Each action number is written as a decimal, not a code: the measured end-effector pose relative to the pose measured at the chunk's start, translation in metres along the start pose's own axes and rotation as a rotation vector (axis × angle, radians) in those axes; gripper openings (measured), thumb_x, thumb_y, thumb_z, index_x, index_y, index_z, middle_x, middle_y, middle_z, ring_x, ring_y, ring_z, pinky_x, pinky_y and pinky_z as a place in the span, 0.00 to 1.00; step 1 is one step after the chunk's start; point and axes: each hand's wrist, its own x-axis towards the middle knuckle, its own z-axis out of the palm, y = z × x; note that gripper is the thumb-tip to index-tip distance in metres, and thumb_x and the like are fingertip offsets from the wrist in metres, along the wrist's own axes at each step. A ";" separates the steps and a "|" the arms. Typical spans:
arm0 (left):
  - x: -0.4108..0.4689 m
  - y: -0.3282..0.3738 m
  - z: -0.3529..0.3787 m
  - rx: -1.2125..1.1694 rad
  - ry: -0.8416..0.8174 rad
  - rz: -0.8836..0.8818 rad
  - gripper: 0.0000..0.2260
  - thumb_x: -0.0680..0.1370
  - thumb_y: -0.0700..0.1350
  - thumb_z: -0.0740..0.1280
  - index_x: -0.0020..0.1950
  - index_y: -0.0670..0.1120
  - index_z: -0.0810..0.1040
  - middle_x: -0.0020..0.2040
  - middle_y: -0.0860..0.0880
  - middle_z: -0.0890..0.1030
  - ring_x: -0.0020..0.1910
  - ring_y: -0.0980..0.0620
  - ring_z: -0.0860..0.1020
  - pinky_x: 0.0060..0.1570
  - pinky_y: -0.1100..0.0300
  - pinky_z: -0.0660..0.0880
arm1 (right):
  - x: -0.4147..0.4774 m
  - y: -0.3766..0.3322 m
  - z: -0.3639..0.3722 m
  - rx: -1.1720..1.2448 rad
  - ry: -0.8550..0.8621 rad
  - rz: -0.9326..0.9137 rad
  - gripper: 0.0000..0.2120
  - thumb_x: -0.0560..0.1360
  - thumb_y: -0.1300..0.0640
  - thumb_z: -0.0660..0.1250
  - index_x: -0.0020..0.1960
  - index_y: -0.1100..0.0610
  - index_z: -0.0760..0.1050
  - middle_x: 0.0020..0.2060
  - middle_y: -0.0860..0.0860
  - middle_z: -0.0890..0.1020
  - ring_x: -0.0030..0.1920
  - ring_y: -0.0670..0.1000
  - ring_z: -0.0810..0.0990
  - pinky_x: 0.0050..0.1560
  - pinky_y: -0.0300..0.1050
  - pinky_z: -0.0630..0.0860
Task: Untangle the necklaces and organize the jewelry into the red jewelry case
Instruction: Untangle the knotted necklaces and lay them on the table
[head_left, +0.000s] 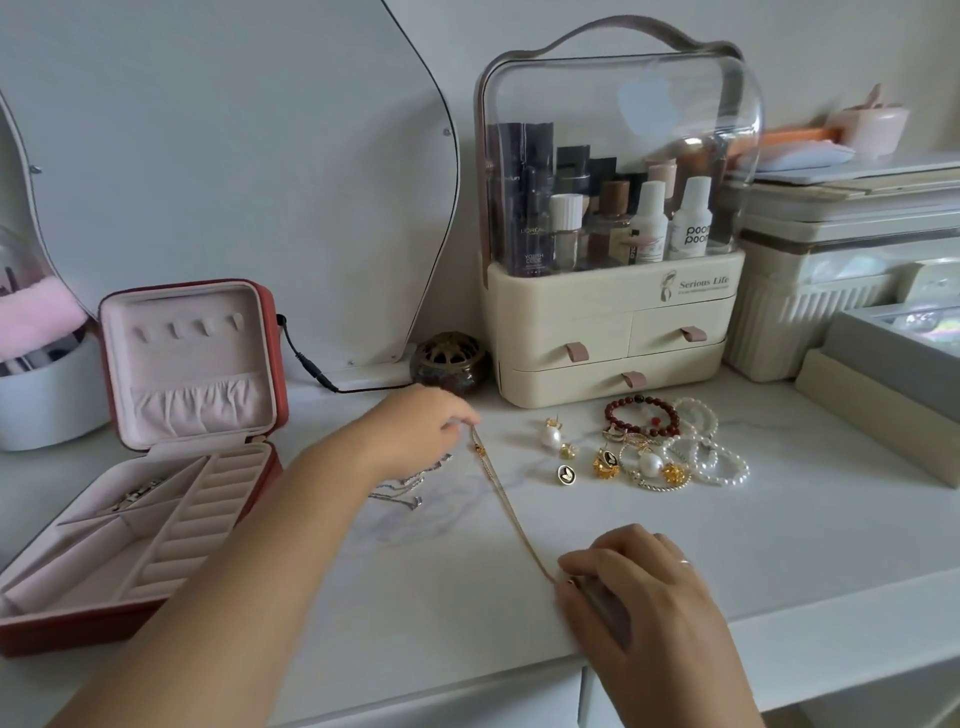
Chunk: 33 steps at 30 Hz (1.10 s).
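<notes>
A gold necklace is stretched straight across the white tabletop. My left hand pinches its far end beside the small pendant, and my right hand pinches its near end close to the table's front edge. A tangle of silver chain lies under my left wrist. The red jewelry case stands open at the left, with one silver piece in a back compartment. Pearl and gold earrings, a red bead bracelet and pearl bracelets lie to the right.
A cream cosmetics organizer with drawers stands behind the jewelry. A small brown pot and a black cable sit by the mirror. A white tub is at far left, and boxes at right.
</notes>
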 end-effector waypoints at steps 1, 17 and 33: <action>-0.002 0.002 0.003 0.036 -0.057 0.006 0.17 0.81 0.39 0.55 0.67 0.48 0.76 0.67 0.52 0.76 0.66 0.52 0.71 0.59 0.66 0.65 | -0.001 0.000 0.000 -0.001 0.013 -0.005 0.10 0.69 0.47 0.62 0.37 0.49 0.80 0.35 0.43 0.75 0.38 0.44 0.70 0.41 0.40 0.67; 0.022 0.023 0.038 0.155 -0.064 -0.061 0.20 0.83 0.46 0.49 0.76 0.49 0.60 0.77 0.52 0.59 0.74 0.51 0.56 0.70 0.55 0.55 | -0.007 -0.009 0.002 -0.114 0.157 0.172 0.09 0.65 0.48 0.60 0.31 0.49 0.74 0.33 0.45 0.73 0.35 0.48 0.71 0.35 0.39 0.64; 0.023 0.023 0.036 0.080 -0.036 -0.105 0.20 0.83 0.47 0.48 0.73 0.45 0.64 0.76 0.50 0.61 0.73 0.50 0.59 0.69 0.54 0.56 | -0.010 -0.011 0.002 -0.083 0.170 0.226 0.10 0.65 0.45 0.60 0.32 0.49 0.75 0.33 0.44 0.73 0.34 0.50 0.73 0.42 0.34 0.62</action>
